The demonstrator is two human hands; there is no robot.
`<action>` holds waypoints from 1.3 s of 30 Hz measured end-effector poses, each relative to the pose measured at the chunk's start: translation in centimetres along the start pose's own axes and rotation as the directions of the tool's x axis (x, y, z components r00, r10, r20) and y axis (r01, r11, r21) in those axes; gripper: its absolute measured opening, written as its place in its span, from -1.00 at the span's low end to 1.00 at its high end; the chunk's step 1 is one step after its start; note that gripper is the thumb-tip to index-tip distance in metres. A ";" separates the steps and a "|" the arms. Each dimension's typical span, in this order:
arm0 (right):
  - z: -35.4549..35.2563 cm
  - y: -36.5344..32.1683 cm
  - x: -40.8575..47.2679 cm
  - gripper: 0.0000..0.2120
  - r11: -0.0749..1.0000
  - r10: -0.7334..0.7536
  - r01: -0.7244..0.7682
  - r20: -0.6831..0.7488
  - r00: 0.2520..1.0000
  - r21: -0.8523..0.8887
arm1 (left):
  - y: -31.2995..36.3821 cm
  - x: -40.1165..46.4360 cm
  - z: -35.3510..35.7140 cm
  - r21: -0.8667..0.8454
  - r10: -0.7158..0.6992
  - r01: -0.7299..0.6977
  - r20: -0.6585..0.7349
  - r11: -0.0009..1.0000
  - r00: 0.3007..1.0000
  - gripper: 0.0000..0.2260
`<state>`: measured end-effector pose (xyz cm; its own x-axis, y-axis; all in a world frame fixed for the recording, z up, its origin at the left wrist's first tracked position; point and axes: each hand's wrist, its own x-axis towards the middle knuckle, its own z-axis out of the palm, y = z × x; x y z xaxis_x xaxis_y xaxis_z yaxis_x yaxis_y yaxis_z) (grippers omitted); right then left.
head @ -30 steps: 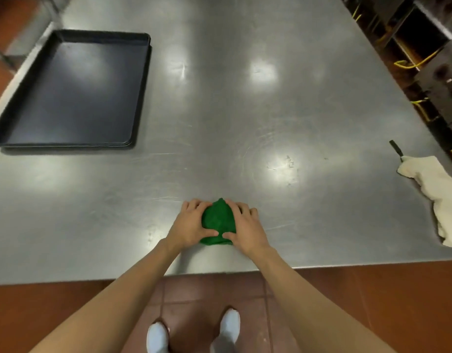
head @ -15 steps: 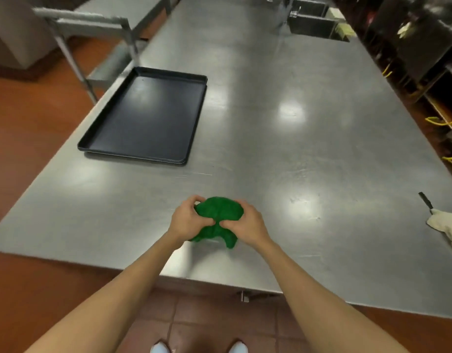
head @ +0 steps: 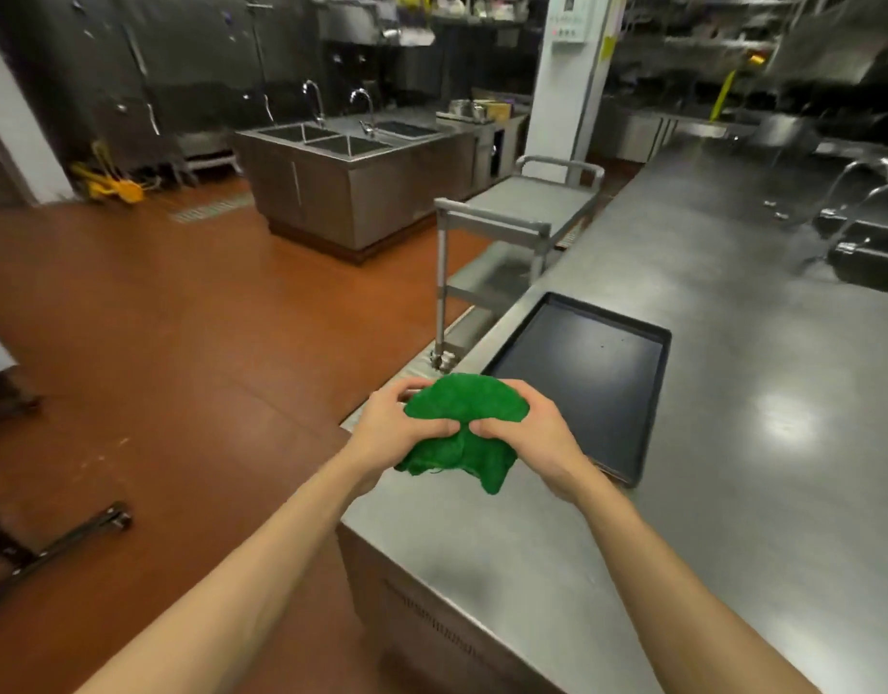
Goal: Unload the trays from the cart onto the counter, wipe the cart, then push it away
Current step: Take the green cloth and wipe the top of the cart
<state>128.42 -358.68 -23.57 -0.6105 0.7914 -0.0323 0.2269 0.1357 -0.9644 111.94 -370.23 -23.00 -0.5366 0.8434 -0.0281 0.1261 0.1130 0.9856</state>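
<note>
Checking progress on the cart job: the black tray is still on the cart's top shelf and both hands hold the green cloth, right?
Not quite. The head view shows the black tray lying on the steel counter, not on the cart, whose top shelf looks bare. The rest holds: the left hand and right hand both grip the green cloth.

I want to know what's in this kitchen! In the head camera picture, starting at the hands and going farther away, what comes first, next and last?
Green cloth gripped by left hand and right hand → black tray on the counter → metal cart → sinks.
</note>
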 end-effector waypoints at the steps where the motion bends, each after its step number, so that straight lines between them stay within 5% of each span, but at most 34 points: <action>1: 2.0 -1.0 0.9 -0.56 1.000 -0.016 0.016 0.025 1.000 0.011 | -0.1 0.4 -2.3 0.007 0.005 -0.005 -0.027 1.000 1.000 -0.53; 14: 26.1 -8.9 17.9 -0.44 0.971 -0.172 0.142 0.150 0.974 0.192 | -4.7 10.1 -26.4 -0.051 0.009 -0.028 -0.348 0.998 0.937 -0.55; 20: 36.6 -12.2 28.5 -0.55 0.933 -0.140 0.036 0.268 0.953 0.359 | -6.3 17.7 -36.4 -0.427 -0.155 0.054 -0.205 0.903 0.966 -0.50; 24: 41.6 -14.5 35.8 -0.54 0.923 -0.129 -0.001 0.312 0.941 0.385 | -5.8 23.9 -42.8 -0.505 -0.190 0.047 -0.236 0.862 0.953 -0.60; 31: 49.3 -14.3 50.5 -0.58 0.854 -0.088 -0.126 0.379 0.921 0.505 | -8.5 39.3 -52.6 -0.499 -0.153 0.023 -0.221 0.866 0.963 -0.62; 39: 51.6 -17.0 66.9 -0.63 0.791 0.054 -0.122 0.130 0.990 0.600 | -7.1 60.5 -58.8 -0.384 -0.068 0.077 0.037 0.920 0.997 -0.58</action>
<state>44.55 -338.84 -22.92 -0.6906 0.7135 -0.1184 -0.2013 -0.3468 -0.9161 29.54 -350.84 -21.88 -0.5129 0.8525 -0.1011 -0.2455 -0.0328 0.9688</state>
